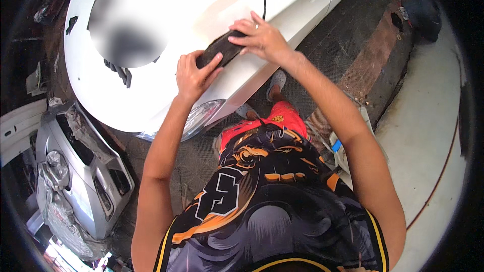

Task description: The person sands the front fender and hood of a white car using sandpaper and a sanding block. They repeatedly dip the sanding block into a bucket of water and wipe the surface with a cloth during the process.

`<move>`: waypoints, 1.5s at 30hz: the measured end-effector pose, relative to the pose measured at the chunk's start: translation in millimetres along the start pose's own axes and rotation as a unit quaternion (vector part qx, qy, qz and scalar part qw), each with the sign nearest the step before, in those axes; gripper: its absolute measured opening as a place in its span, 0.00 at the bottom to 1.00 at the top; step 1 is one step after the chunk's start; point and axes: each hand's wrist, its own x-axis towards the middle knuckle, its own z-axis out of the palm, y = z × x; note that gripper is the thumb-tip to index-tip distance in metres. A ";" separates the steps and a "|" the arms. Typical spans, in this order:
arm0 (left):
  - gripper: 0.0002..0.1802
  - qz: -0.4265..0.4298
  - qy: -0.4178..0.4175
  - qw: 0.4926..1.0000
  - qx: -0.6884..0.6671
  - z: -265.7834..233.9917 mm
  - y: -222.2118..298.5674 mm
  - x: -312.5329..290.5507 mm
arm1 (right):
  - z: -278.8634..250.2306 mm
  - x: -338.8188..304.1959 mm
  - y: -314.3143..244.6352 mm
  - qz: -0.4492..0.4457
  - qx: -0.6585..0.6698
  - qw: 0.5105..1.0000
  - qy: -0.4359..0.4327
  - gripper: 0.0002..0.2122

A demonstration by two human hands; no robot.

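Note:
A long black sanding block lies slantwise on the white car hood, close to its near edge. My left hand grips the block's left end, thumb along the top and fingers over the far side. At the other end, my right hand is closed over the block, with a ring on one finger. Just beyond the block, the paint shows a beige, dull patch. The headlight sits below my left wrist. The block's underside is hidden.
A round blur hides part of the hood's far left, with black pieces beside it. A silver bumper with crumpled plastic stands at the left. To the right lies a large pale panel; a dark mat covers the floor.

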 end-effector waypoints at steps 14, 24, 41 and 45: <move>0.25 -0.011 0.067 0.997 0.045 32.6 8.0 83.2 | -37.5 33.3 98.8 0.005 0.166 0.986 -0.008 0.31; 0.26 -0.003 0.079 0.997 0.013 39.7 11.9 83.3 | -40.7 26.5 104.9 -0.047 -0.051 0.997 -0.022 0.24; 0.27 0.003 -0.004 1.000 -0.010 12.9 3.0 34.9 | -0.5 -7.3 35.3 -0.005 -0.010 0.999 0.037 0.23; 0.26 0.005 0.035 0.999 0.010 26.9 -18.1 98.8 | -37.7 41.4 95.6 0.038 0.085 0.996 -0.001 0.24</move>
